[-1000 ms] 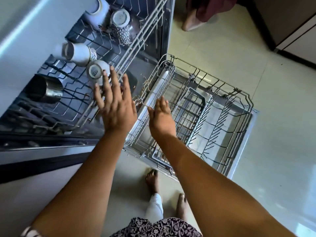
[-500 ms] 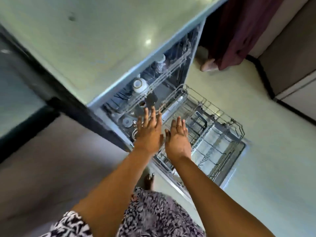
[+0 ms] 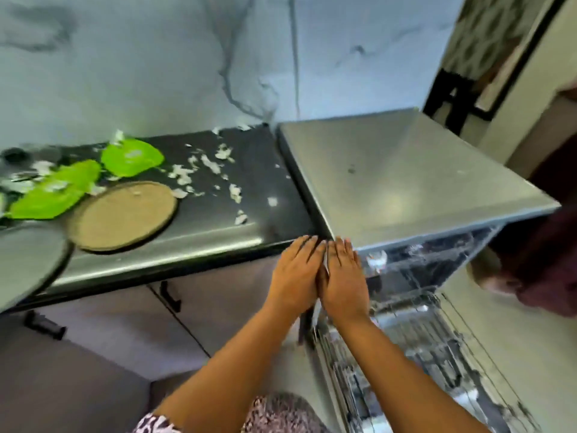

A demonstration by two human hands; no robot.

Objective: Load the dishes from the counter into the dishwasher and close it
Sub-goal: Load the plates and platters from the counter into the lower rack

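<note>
My left hand (image 3: 295, 271) and my right hand (image 3: 343, 276) are side by side with straight fingers, empty, in front of the dishwasher's (image 3: 406, 182) front left corner. The dishwasher stands open, its lower rack (image 3: 421, 354) pulled out below my right arm and its upper rack (image 3: 421, 260) holding cups, blurred. On the dark counter (image 3: 243, 182) to the left lie a round tan plate (image 3: 123, 215), green plates (image 3: 131, 157) and part of a grey plate (image 3: 28, 264) at the left edge.
White scraps (image 3: 206, 167) are scattered over the counter. Cabinet doors with black handles (image 3: 170, 295) sit below it. Another person's foot and dark red clothing (image 3: 530, 285) are at the right, beside the dishwasher. A marbled wall (image 3: 187, 57) rises behind.
The view swung up from the open racks to the counter. Both hands rose from over the racks to the dishwasher's top corner and closed together; they hold nothing throughout.
</note>
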